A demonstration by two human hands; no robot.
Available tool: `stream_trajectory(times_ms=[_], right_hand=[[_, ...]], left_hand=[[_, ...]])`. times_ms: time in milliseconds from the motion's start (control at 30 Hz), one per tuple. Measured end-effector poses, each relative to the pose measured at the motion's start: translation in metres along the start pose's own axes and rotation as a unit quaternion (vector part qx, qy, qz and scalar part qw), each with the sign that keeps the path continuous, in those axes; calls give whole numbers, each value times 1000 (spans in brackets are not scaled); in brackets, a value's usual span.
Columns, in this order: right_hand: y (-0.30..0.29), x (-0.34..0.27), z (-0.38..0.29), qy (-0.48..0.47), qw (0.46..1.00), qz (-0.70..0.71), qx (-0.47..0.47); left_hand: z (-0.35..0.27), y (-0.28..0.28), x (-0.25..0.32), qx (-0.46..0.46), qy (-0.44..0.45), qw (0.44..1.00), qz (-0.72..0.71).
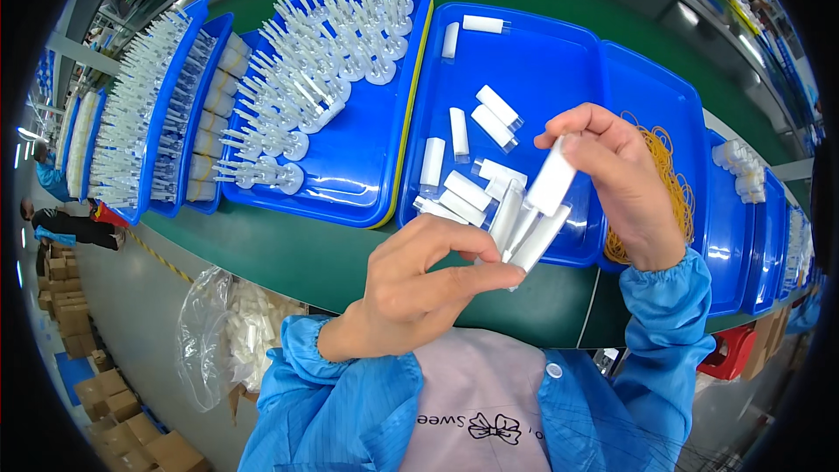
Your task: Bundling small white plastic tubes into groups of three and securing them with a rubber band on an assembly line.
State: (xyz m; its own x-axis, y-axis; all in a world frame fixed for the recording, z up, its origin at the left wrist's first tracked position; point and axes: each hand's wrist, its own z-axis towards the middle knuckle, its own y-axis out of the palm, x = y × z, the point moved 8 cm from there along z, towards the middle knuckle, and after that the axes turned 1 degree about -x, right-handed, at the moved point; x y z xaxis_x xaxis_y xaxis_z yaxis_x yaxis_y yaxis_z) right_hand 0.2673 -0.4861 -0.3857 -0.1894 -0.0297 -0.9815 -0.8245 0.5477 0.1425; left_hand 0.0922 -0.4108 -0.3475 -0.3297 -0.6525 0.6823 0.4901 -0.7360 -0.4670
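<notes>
My left hand (419, 275) pinches a clear plastic piece with a thin white stem (521, 234) between thumb and fingertips. White sleeves (541, 236) stand beside the stem, close to those fingertips; whether they are all joined to one base is hidden. My right hand (616, 174) grips a flat white sleeve (552, 177) by its upper end, and the stem meets its lower end. Below both hands lies a blue plastic tray (550, 65) with several loose white sleeves (467, 189) that have clear ends.
Left of it, a blue tray (354, 170) carries rows of white stems on clear round bases (380, 69). At right, yellow rubber bands (668, 177) fill part of another tray. A green table (314, 262) supports the trays. A plastic bag of white parts (252, 328) stands below its edge.
</notes>
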Motion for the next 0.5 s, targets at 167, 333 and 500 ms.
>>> stream_trajectory(times_ms=[167, 333, 500], right_hand=[[3, 10, -7, 28, 998, 64, 8], [8, 2, -16, 23, 998, 65, -1], [13, -3, -25, 43, 995, 92, -13]], left_hand=[[1, -1, 9, -9, 9, 1000, 24], [1, -2, 20, -8, 6, 1000, 28], [-1, 0, 24, -11, 2, 999, 34]])
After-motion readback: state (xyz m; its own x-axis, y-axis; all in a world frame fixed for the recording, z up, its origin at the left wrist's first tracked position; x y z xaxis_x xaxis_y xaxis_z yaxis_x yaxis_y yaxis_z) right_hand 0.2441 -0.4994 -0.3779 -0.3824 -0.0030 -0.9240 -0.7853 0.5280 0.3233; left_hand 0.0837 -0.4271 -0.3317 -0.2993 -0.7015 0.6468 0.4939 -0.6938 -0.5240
